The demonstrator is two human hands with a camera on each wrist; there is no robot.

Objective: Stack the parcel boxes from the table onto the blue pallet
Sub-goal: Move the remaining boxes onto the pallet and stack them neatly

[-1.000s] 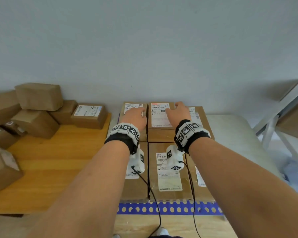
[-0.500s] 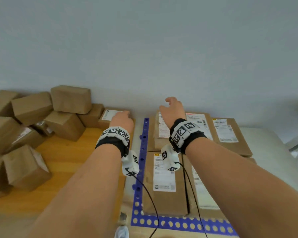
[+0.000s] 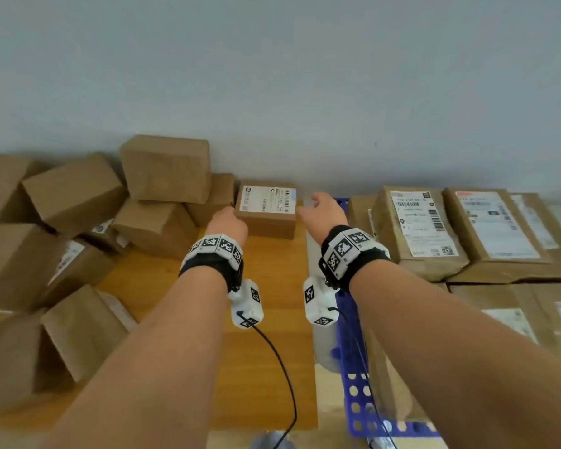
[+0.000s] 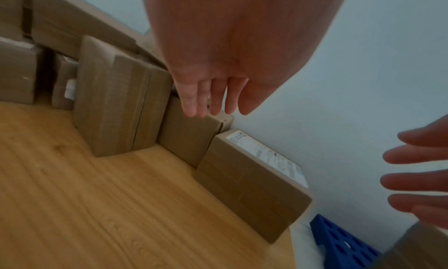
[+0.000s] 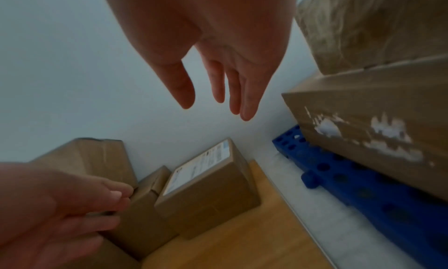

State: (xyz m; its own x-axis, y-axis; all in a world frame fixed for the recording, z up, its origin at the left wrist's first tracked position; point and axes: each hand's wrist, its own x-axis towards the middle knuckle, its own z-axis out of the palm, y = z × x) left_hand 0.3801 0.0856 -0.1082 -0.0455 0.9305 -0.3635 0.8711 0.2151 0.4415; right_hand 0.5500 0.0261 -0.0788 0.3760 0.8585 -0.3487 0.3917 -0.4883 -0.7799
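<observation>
A small brown parcel box with a white label [image 3: 266, 207] [image 4: 252, 183] [image 5: 208, 187] lies on the wooden table [image 3: 263, 319] against the wall. My left hand [image 3: 227, 223] [image 4: 218, 93] hovers at its left side, fingers straight, holding nothing. My right hand [image 3: 321, 210] [image 5: 218, 93] hovers at its right side, also open and empty. On the right the blue pallet [image 3: 353, 367] [image 5: 363, 187] carries several labelled boxes [image 3: 418, 228].
A loose heap of brown boxes [image 3: 78, 228] [image 4: 116, 108] fills the table's left and back. A pale wall [image 3: 272, 92] stands right behind everything. A narrow white strip [image 5: 327, 206] separates table and pallet. Cables hang from both wrist cameras.
Both hands left the boxes on the pallet and swung left to the labelled box on the table. The view turned left with them.
</observation>
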